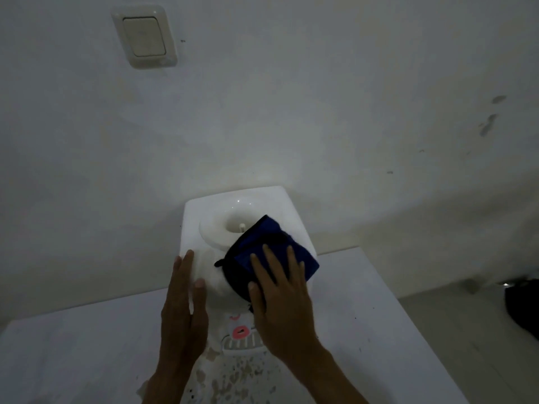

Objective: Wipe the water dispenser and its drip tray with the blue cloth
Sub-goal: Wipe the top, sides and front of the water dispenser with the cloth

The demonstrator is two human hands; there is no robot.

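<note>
Right hand flat, pressing blue cloth on water dispenser; left hand open, steadying its side

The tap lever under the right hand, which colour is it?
The tap lever is pink-red, seen in the head view, just above the drip tray.

No text, brand, number or sign can be read anywhere in this dim view. The dispenser top and front show no legible label, and the pink tap below carries only a dark mark too small and blurred to make out. The wall switch is plain, and the cloth bears no readable tag.
</note>
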